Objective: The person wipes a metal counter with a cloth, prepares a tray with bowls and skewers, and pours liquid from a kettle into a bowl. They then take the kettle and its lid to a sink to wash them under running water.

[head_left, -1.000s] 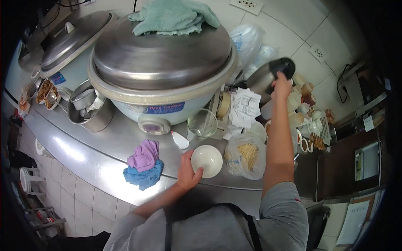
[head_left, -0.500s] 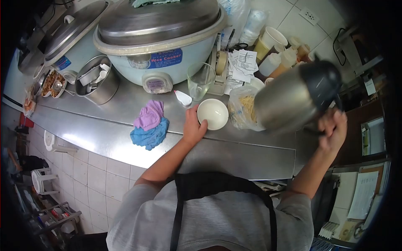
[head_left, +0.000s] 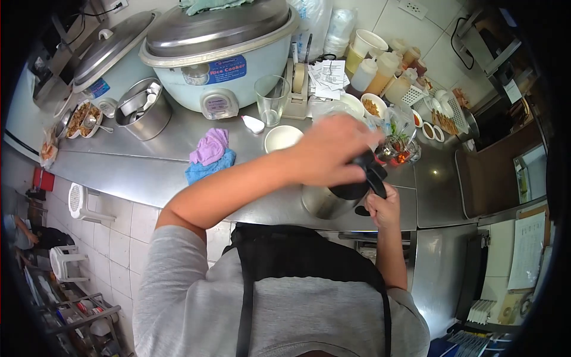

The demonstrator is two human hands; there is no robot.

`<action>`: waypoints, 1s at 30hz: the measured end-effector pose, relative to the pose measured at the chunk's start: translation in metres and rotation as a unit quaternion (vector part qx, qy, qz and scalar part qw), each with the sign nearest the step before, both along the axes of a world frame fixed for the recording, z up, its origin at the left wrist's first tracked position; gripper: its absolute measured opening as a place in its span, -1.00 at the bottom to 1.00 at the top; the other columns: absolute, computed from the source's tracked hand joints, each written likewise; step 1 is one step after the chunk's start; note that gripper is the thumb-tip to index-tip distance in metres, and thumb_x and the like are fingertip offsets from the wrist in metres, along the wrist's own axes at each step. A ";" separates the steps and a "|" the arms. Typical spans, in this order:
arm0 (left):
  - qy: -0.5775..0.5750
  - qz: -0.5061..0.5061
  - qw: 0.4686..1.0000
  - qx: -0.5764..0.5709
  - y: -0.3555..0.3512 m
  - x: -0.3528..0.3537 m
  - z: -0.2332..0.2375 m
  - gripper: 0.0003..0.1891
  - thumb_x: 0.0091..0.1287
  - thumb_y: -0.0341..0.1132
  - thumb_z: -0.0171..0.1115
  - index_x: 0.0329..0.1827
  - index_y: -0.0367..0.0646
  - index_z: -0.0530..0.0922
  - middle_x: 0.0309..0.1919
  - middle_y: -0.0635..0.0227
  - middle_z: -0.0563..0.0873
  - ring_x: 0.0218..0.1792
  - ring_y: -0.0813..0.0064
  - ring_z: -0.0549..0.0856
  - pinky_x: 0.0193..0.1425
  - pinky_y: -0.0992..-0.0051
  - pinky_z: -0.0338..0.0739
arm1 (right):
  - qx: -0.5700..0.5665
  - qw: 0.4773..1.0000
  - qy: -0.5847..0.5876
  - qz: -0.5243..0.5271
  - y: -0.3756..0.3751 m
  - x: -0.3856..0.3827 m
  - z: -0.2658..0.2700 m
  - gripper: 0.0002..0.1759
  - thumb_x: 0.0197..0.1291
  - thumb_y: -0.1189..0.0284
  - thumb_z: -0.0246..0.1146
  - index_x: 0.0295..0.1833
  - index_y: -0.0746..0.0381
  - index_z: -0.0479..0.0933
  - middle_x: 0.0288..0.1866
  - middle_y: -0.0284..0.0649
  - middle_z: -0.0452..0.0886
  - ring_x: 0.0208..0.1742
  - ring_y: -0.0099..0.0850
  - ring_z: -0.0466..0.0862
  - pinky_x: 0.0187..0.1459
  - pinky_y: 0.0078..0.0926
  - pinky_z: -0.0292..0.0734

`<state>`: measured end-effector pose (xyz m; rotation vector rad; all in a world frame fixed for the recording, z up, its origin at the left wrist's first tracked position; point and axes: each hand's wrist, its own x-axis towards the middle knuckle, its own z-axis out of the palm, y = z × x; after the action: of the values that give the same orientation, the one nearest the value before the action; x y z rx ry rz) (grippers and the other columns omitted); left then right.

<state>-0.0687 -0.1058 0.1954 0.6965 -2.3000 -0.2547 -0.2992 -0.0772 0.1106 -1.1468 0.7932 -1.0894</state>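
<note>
A steel pitcher with a black lid and handle is close to my body at the counter's front edge. My right hand is wrapped round its black handle. Stretched across the counter, my left hand is above the pitcher's lid, blurred, with its fingers partly hidden. Behind my left forearm sits a white bowl, partly covered by the arm. A clear glass and a small white bottle stand behind the bowl. Purple and blue cloths lie left of them.
Two rice cookers stand at the back left, beside a steel pot of utensils. Squeeze bottles, small bowls and a tray of skewers are at the right. White stools stand on the floor at left.
The pitcher has moved left and toward my body with my right hand. My left hand has let go of the bowl and moved right, over the pitcher. The view has shifted.
</note>
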 end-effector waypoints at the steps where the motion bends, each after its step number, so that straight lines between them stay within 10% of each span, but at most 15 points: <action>1: -0.027 -0.015 0.998 -0.054 0.004 -0.016 -0.002 -0.45 0.02 -0.18 0.19 0.12 -0.11 0.32 -0.06 0.19 0.44 0.02 0.19 0.38 0.08 0.29 0.22 | -0.007 1.000 0.010 0.009 0.000 0.002 -0.003 -0.88 -0.10 0.63 0.18 -0.37 0.33 0.41 -0.72 -0.40 0.34 -0.80 -0.70 0.26 -0.77 -0.75 0.13; 8: -0.229 0.021 0.956 -0.182 0.006 -0.063 -0.030 -0.74 0.04 -0.16 0.11 -0.23 -0.02 0.51 -0.43 0.52 0.51 -0.23 0.53 0.47 -0.16 0.55 0.24 | -0.035 0.999 -0.016 0.011 0.003 0.004 -0.029 -0.96 0.07 0.55 0.13 -0.39 0.27 0.41 -0.65 -0.36 0.41 -0.79 -0.68 0.30 -0.77 -0.74 0.13; 22: -0.307 0.144 0.927 0.161 -0.048 -0.114 -0.020 -0.75 0.03 -0.35 0.02 -0.28 -0.19 0.60 -0.39 0.27 0.68 -0.35 0.31 0.65 -0.34 0.32 0.48 | -0.044 0.996 0.071 -0.024 0.017 0.006 -0.019 -0.89 0.06 0.52 0.17 -0.32 0.35 0.43 -0.71 -0.42 0.36 -0.78 -0.72 0.28 -0.75 -0.76 0.13; 25: -0.434 -0.070 0.894 0.090 -0.090 -0.085 -0.011 -0.75 0.12 -0.34 -0.02 -0.26 -0.26 0.57 -0.37 0.18 0.65 -0.35 0.26 0.62 -0.27 0.32 0.45 | -0.049 0.994 0.078 -0.053 0.022 0.011 -0.017 -0.86 0.04 0.50 0.19 -0.31 0.35 0.43 -0.72 -0.43 0.36 -0.76 -0.72 0.29 -0.74 -0.77 0.15; 27: -0.067 -0.040 0.953 0.293 -0.084 -0.050 -0.025 -0.75 0.15 -0.25 0.03 -0.28 -0.26 0.53 -0.40 0.15 0.61 -0.35 0.30 0.57 -0.21 0.38 0.42 | -0.053 0.994 0.069 -0.065 0.022 0.011 -0.019 -0.87 0.02 0.50 0.19 -0.34 0.34 0.42 -0.72 -0.42 0.36 -0.74 -0.71 0.32 -0.71 -0.76 0.17; 30: 0.006 -0.024 0.964 0.263 -0.064 -0.015 -0.031 -0.79 0.18 -0.23 0.09 -0.28 -0.21 0.50 -0.43 0.26 0.57 -0.33 0.36 0.55 -0.16 0.41 0.40 | -0.074 0.995 0.026 -0.065 0.023 0.009 -0.033 -0.89 0.00 0.52 0.19 -0.44 0.30 0.38 -0.70 -0.39 0.37 -0.71 -0.67 0.36 -0.66 -0.73 0.24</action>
<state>-0.0832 -0.1694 0.1640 0.8916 -2.2503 -0.9126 -0.2905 -0.0542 0.0777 -1.2657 0.8499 -1.2474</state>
